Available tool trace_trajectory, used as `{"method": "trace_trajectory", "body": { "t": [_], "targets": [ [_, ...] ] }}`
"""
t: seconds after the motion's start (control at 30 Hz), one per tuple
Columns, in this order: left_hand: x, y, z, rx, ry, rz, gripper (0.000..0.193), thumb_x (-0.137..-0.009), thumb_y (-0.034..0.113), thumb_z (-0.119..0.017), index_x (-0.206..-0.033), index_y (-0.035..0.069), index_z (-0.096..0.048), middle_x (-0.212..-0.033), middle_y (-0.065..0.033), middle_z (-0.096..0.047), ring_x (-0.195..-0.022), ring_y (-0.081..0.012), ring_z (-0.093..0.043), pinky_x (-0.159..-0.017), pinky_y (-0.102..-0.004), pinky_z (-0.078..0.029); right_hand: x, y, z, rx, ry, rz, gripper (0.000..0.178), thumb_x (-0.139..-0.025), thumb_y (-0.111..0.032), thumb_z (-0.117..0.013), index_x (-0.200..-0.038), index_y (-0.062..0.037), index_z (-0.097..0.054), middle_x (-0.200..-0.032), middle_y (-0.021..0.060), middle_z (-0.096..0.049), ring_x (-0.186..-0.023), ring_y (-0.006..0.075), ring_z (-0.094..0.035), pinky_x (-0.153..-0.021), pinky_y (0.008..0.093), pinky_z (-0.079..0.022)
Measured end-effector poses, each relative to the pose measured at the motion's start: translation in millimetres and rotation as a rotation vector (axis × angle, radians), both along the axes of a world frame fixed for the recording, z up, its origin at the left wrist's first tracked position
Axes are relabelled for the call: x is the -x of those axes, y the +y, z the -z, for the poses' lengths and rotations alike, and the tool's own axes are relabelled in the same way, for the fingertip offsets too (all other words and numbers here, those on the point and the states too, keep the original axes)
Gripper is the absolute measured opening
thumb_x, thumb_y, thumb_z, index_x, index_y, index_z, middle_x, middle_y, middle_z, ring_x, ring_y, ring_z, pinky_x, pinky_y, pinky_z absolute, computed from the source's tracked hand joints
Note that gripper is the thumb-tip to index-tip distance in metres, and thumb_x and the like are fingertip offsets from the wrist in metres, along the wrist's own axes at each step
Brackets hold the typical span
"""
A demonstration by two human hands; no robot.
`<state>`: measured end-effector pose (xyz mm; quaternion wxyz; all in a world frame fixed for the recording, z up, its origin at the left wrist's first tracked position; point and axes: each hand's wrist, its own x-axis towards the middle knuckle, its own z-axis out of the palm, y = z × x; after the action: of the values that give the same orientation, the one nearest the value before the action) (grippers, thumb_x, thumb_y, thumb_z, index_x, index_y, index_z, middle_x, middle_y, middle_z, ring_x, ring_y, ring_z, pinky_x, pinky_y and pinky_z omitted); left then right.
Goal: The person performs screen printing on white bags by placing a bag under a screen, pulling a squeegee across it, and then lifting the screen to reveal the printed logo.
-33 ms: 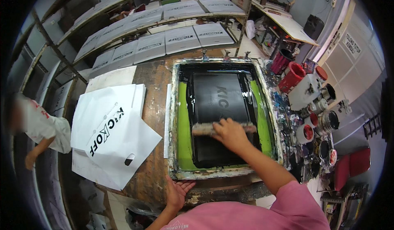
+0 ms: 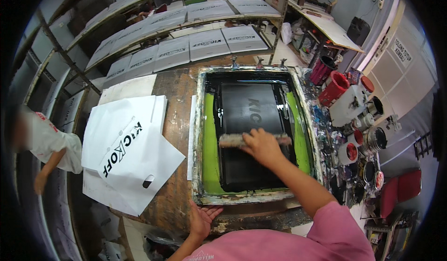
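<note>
My right hand [image 2: 261, 145] is wrapped round the wooden handle of a squeegee [image 2: 233, 140], which lies crosswise on the mesh of a screen-printing frame [image 2: 242, 198]. Black ink [image 2: 247, 175] coats the middle of the mesh, with green strips down both sides. Darker lettering shows through beyond the squeegee. My left hand [image 2: 203, 220] is open, palm up, its fingers stretched out at the frame's near left corner; whether they press on the frame I cannot tell. The squeegee's blade is hidden under its handle.
A stack of printed white bags [image 2: 125, 135] lies on the wooden table [image 2: 170, 191] to the left. Ink pots [image 2: 348, 153] and cans crowd the right side. Racks of printed sheets [image 2: 208, 44] stand at the back. Another person [image 2: 53, 142] is at the far left.
The squeegee and my right hand have moved slightly away from me over the mesh. My left hand keeps its place by the frame corner.
</note>
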<state>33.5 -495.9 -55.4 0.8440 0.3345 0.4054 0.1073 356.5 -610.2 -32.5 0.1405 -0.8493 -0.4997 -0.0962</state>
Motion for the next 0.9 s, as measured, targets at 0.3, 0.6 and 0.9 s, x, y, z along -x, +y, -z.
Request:
{"method": "trace_trajectory", "body": {
  "t": [0.3,0.6,0.9],
  "targets": [
    [-1,8,-1,0.005,-0.057,0.042,0.096,-0.104,0.075,-0.030,-0.151,-0.008,-0.027,-0.145,-0.0355,-0.047,-0.135,-0.0489,-0.053,-0.113,-0.0620,-0.048,-157,96,8,-0.115,-0.119,0.035,0.038,-0.091,-0.047,-0.072,-0.102,-0.0111,-0.068,-0.097,0.0114,-0.066,-0.095,0.0343,-0.067,-0.075,0.0488,-0.058],
    [2,9,15,-0.009,-0.150,0.058,0.097,-0.102,0.077,-0.034,-0.154,-0.005,-0.023,-0.145,-0.0327,-0.047,-0.133,-0.0460,-0.055,-0.113,-0.0591,-0.048,-12,-4,-55,0.182,0.351,-0.069,0.050,-0.101,-0.056,-0.057,-0.110,-0.0090,-0.071,-0.098,0.0202,-0.074,-0.095,0.0425,-0.071,-0.084,0.0565,-0.054],
    [8,18,10,-0.075,-0.358,0.193,0.078,-0.108,0.066,-0.034,-0.146,-0.003,-0.041,-0.142,-0.0309,-0.054,-0.131,-0.0423,-0.060,-0.115,-0.0554,-0.047,146,-85,-73,0.060,0.023,0.056,0.036,-0.092,-0.039,-0.073,-0.113,-0.0098,-0.069,-0.104,0.0117,-0.064,-0.101,0.0321,-0.065,-0.094,0.0514,-0.049]
  ]
}}
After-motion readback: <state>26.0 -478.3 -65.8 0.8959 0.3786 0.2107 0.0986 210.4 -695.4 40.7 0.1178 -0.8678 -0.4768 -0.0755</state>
